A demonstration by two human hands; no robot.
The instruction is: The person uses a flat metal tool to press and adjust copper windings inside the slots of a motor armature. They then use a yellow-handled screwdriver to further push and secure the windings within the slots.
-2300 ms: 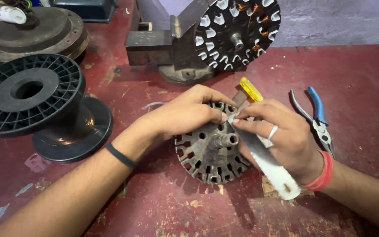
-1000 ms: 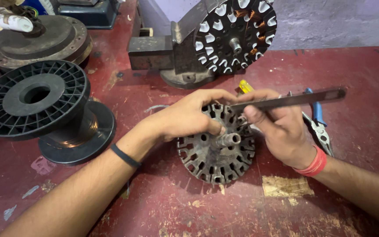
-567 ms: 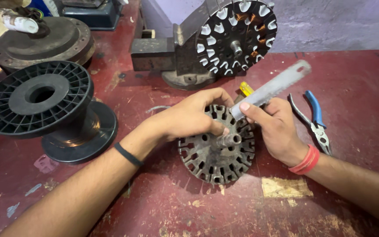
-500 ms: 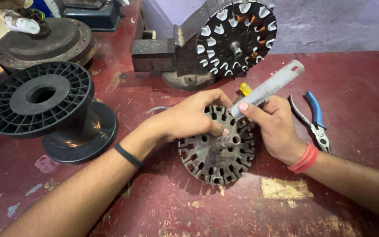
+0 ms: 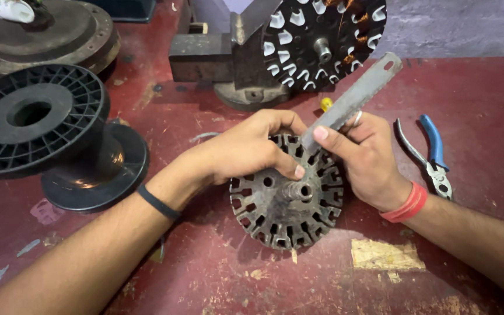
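A round slotted metal stator core [image 5: 284, 201] with a central shaft lies flat on the red table. My left hand [image 5: 246, 151] rests on its upper left part, thumb pressed near the shaft. My right hand [image 5: 366, 160] grips a flat grey metal strip [image 5: 354, 99] that slants up to the right, its lower end pushed into a slot at the core's top edge. A small yellow piece [image 5: 325, 104] shows just behind the strip.
Blue-handled pliers [image 5: 433, 154] lie to the right. A vise [image 5: 228, 61] holds a second stator with copper windings [image 5: 325, 41] at the back. A large black plastic spool [image 5: 42, 134] stands left, a round metal housing [image 5: 48, 32] behind it.
My right hand swung the metal strip from level to slanting up-right and set its lower end into a top slot. The left hand stayed on the core.
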